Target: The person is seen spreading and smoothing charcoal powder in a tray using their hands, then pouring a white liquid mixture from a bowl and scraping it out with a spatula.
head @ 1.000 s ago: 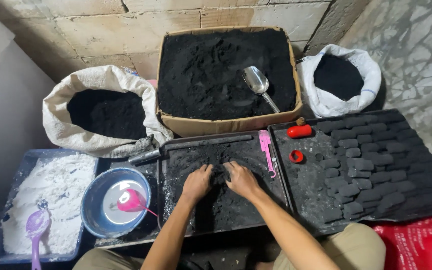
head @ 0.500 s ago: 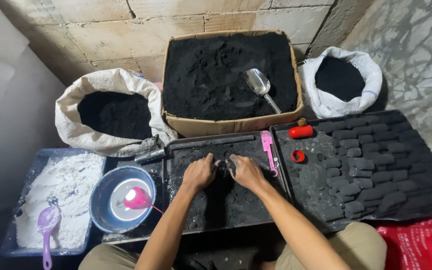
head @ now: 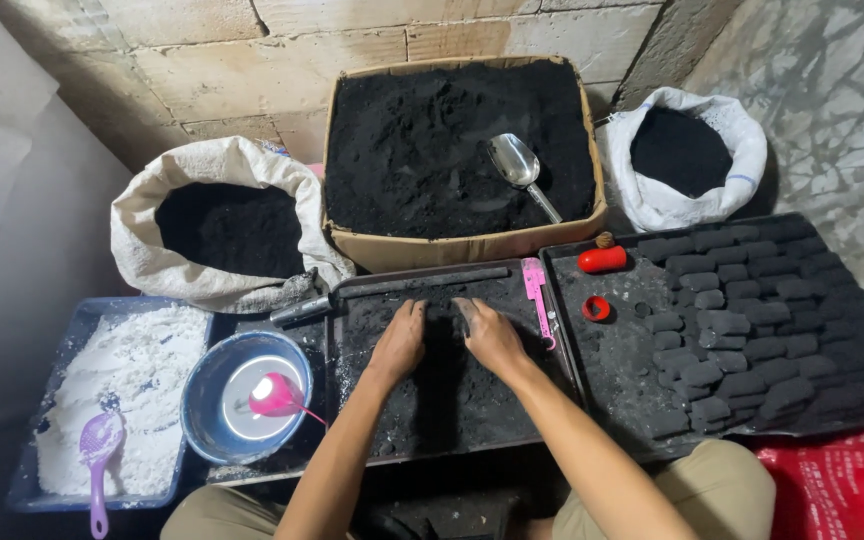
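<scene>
My left hand point(head: 401, 338) and my right hand point(head: 486, 333) lie side by side, palms down, on a black metal tray point(head: 352, 420) covered in dark charcoal paste point(head: 452, 395). Both hands are blackened, fingers spread and pressing into the paste near the tray's far half. A small ridge of paste sits between the two hands. A pink flat tool point(head: 537, 292) lies along the tray's right edge, just right of my right hand. A dark rod point(head: 422, 284) lies along the tray's far rim.
A second tray point(head: 617, 380) on the right holds several black briquettes point(head: 742, 320), a red cylinder point(head: 602, 259) and a red ring point(head: 596, 308). Behind stand a cardboard box point(head: 462, 246) of black powder with a metal scoop point(head: 518, 167), and two white sacks point(head: 217, 225) point(head: 687, 155). At left sit a blue bowl point(head: 207, 400) and a tub of white powder point(head: 117, 395) with a purple spoon point(head: 99, 450).
Both hands have slid away from me toward the tray's far edge and spread slightly apart. The camera view has shifted a little.
</scene>
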